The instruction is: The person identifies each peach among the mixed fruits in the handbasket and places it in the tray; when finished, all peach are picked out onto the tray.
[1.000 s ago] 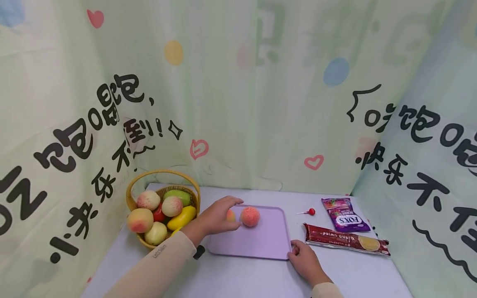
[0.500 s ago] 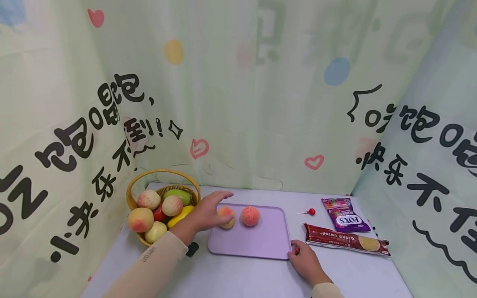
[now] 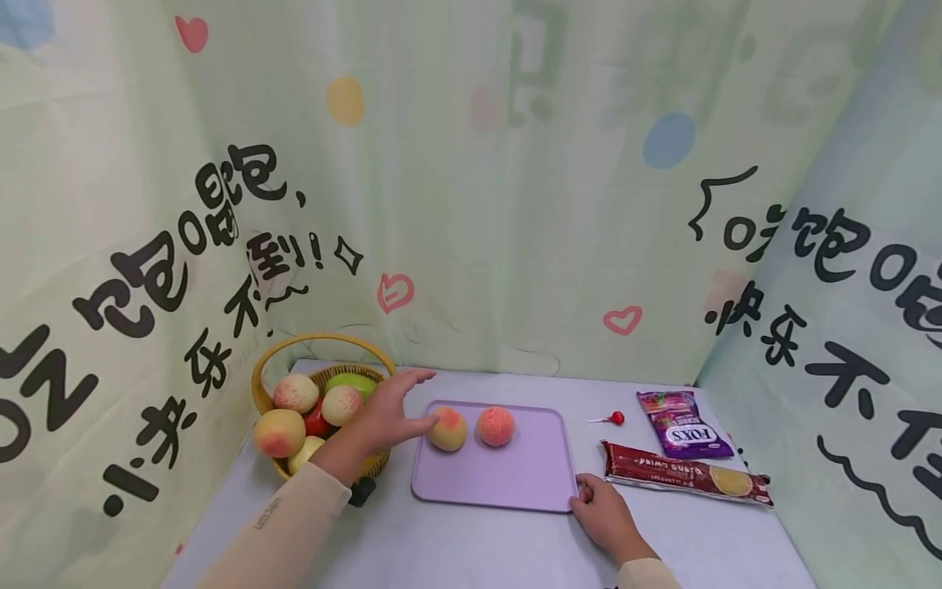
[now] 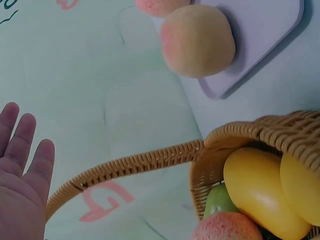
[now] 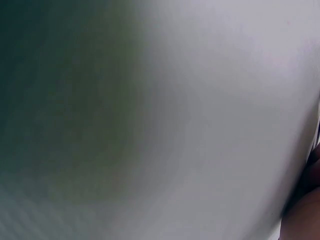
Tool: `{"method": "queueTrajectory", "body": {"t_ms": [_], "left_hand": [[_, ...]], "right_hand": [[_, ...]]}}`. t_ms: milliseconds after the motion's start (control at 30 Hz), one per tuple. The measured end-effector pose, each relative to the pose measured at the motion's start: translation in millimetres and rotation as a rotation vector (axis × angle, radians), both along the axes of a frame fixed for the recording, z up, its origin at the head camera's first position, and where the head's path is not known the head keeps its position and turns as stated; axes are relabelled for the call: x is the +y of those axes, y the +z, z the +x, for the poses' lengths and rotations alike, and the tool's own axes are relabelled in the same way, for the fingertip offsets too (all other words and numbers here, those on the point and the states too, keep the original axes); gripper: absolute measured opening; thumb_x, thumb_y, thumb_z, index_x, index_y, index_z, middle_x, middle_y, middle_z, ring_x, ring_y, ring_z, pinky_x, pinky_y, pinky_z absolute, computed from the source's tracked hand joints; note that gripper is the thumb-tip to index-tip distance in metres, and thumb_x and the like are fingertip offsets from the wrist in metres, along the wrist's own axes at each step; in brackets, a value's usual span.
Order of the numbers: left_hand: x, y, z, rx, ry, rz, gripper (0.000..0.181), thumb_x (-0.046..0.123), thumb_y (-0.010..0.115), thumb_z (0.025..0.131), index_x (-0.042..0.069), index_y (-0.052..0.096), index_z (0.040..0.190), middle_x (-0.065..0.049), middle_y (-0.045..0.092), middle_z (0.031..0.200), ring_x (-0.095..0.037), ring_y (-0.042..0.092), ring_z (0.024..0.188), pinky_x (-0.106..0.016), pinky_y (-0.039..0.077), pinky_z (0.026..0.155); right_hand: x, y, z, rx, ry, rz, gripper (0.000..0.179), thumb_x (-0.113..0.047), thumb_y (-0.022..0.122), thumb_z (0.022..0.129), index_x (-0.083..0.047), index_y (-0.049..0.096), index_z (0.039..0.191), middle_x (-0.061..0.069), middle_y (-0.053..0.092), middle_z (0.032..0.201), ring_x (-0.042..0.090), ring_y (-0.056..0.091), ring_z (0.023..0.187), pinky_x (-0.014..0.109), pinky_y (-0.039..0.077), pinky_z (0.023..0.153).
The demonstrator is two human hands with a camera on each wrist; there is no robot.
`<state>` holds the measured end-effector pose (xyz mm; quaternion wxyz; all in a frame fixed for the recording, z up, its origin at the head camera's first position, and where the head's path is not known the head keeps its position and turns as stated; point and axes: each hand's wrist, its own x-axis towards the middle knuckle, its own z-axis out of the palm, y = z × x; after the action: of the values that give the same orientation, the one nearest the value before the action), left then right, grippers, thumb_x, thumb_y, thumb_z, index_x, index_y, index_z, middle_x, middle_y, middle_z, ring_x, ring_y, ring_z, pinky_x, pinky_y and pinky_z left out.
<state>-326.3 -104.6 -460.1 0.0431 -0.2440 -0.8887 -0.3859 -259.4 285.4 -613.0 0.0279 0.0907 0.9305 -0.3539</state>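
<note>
While I monitored from afar, a yellow-red peach (image 3: 447, 430) lay on the left side of the purple tray (image 3: 500, 476), round, with no clear long axis, just right of the nearer left hand (image 3: 388, 413), spread and holding nothing, partly screening the basket (image 4: 295, 131). The right hand (image 3: 605, 515) gripped the tray's near right corner.

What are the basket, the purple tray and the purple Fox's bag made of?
The basket looks like faintly shiny wicker, maybe plastic copying it: its strands are woven. The tray seems smooth, fairly matte plastic, since its colour is even and unpatterned. The Fox's bag is probably thin plastic film, a bit shiny: it looks printed and rumpled.
</note>
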Motion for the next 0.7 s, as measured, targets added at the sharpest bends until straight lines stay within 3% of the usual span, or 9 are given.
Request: {"method": "queueTrajectory", "body": {"t_ms": [700], "left_hand": [[-40.0, 5.7, 12.7, 0.081, 0.085, 0.027, 0.066, 0.030, 0.082, 0.088, 0.016, 0.054, 0.146, -0.005, 0.056, 0.146, -0.031, 0.055, 0.134, -0.052, 0.050, 0.107]], "right_hand": [[0.9, 1.5, -0.7, -0.013, 0.005, -0.012, 0.045, -0.012, 0.070, 0.090, 0.007, 0.062, 0.130, 0.002, 0.056, 0.082, 0.017, 0.051, 0.077, 0.032, 0.042, 0.069]]}}
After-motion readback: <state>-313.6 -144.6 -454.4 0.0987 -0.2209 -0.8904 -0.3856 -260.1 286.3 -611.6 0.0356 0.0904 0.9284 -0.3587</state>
